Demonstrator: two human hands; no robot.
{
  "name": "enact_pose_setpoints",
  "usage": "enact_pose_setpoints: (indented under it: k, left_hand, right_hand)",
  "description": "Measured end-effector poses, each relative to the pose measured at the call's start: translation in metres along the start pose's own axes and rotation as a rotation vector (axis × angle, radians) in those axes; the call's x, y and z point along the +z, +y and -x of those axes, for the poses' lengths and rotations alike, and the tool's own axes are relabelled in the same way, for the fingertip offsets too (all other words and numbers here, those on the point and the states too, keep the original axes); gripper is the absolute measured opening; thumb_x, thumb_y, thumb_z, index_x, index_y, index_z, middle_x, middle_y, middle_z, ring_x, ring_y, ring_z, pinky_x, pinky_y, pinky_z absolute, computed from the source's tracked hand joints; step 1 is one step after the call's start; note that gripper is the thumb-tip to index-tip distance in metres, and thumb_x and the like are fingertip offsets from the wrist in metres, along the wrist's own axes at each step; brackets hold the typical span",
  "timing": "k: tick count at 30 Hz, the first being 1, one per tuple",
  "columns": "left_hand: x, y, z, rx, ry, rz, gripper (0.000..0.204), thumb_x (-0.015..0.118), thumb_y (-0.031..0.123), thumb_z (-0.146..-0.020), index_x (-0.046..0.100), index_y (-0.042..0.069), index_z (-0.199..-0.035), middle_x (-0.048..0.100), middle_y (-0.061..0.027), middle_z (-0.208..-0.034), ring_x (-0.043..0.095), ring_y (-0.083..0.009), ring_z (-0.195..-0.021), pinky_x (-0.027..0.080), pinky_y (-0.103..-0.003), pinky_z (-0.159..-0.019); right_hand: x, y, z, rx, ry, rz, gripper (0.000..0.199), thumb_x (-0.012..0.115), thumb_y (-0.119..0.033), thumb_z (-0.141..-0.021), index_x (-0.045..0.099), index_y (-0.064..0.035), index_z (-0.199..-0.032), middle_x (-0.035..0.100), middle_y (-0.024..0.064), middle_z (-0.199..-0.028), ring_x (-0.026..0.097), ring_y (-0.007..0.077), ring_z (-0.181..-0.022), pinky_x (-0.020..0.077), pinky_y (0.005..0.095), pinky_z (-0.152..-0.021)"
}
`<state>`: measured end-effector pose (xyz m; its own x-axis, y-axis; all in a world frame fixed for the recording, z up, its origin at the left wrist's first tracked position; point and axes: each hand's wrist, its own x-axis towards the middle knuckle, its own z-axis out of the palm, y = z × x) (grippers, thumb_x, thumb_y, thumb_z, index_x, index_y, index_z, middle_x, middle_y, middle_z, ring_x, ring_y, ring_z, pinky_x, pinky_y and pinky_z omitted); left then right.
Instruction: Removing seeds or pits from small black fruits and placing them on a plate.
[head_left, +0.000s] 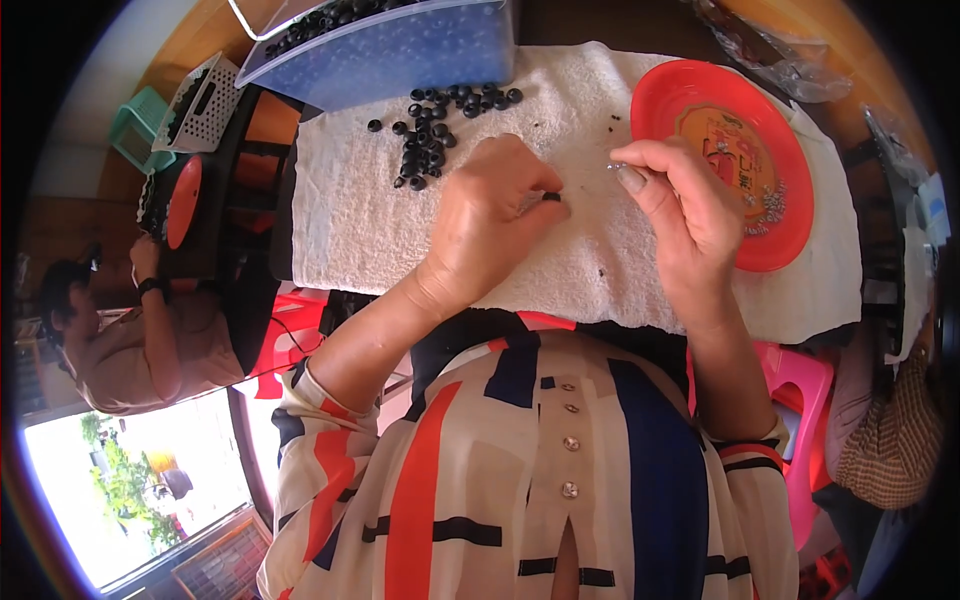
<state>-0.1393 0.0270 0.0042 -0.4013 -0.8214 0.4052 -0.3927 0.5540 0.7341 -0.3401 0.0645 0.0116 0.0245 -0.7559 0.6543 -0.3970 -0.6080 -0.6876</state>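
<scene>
My left hand (480,220) is closed over the middle of a white towel (400,245). A small black bead-like piece (551,197) shows between its thumb and fingers. Thumb and forefinger of my right hand (690,215) pinch a tiny silvery stud (616,166), just left of a red plate (660,95). Scattered over that plate are many more shiny silvery studs (770,208), partly hidden by the hand. Beyond my left hand lies a loose group of round black pieces (425,140), which look like beads with a hole or hollow.
A clear blue-tinted plastic bin (400,65) full of black pieces stands at the back left. Plastic bags (775,50) lie at the back right. To the left, another person (150,340) sits by a dark table with a red plate (184,202) and a white basket (200,105).
</scene>
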Motion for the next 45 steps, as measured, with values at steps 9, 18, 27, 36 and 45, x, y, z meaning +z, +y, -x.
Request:
enact_pose_setpoints:
  k: [9, 18, 27, 36, 45]
  left_hand:
    - [0.003, 0.012, 0.005, -0.449, 0.028, 0.384, 0.008, 0.066, -0.001, -0.088, 0.070, -0.002, -0.095, 0.068, -0.0085, -0.084, 0.061, -0.0148, -0.067, 0.047, -0.028, -0.059]
    - [-0.001, 0.021, 0.021, -0.718, 0.115, 1.220, 0.016, 0.067, 0.007, -0.093, 0.068, -0.005, -0.103, 0.070, -0.0111, -0.086, 0.063, -0.0132, -0.068, 0.049, -0.024, -0.056]
    - [0.001, 0.030, 0.042, -0.692, 0.262, 1.228, 0.014, 0.066, 0.005, -0.093, 0.065, -0.007, -0.101, 0.069, -0.0124, -0.086, 0.062, -0.0165, -0.065, 0.051, -0.028, -0.054]
    - [-0.015, 0.020, 0.053, -0.809, 0.278, 1.291, 0.018, 0.062, 0.002, -0.094, 0.063, -0.007, -0.110, 0.067, -0.0127, -0.092, 0.065, -0.0180, -0.073, 0.053, -0.029, -0.056]
    - [-0.027, 0.020, 0.078, -0.712, 0.256, 1.153, 0.014, 0.064, 0.008, -0.095, 0.067, 0.003, -0.107, 0.064, -0.0024, -0.087, 0.058, -0.0078, -0.065, 0.054, -0.027, -0.043]
  right_hand:
    - [0.002, -0.001, 0.001, 0.024, -0.089, 0.029, 0.016, 0.060, 0.010, -0.087, 0.064, 0.0009, -0.099, 0.060, 0.0099, -0.086, 0.060, 0.0192, -0.074, 0.0485, 0.0280, -0.068]
    - [0.020, -0.018, -0.001, -0.070, -0.135, 0.057, 0.020, 0.057, 0.011, -0.084, 0.062, -0.0001, -0.101, 0.056, 0.0133, -0.083, 0.060, 0.0284, -0.072, 0.0482, 0.0339, -0.065]
    - [0.031, -0.030, -0.002, -0.155, -0.229, 0.148, 0.023, 0.057, 0.012, -0.079, 0.061, 0.0016, -0.100, 0.054, 0.0154, -0.083, 0.058, 0.0324, -0.070, 0.0462, 0.0392, -0.060]
    - [0.048, -0.040, 0.004, -0.177, -0.377, 0.195, 0.032, 0.066, 0.004, -0.081, 0.064, 0.0015, -0.113, 0.061, 0.0132, -0.092, 0.063, 0.0292, -0.076, 0.0522, 0.0373, -0.065]
    - [0.119, 0.006, -0.062, -0.214, -0.517, 0.204, 0.008, 0.058, -0.005, -0.080, 0.065, -0.0064, -0.084, 0.066, 0.0100, -0.082, 0.066, 0.0332, -0.076, 0.0501, 0.0447, -0.062]
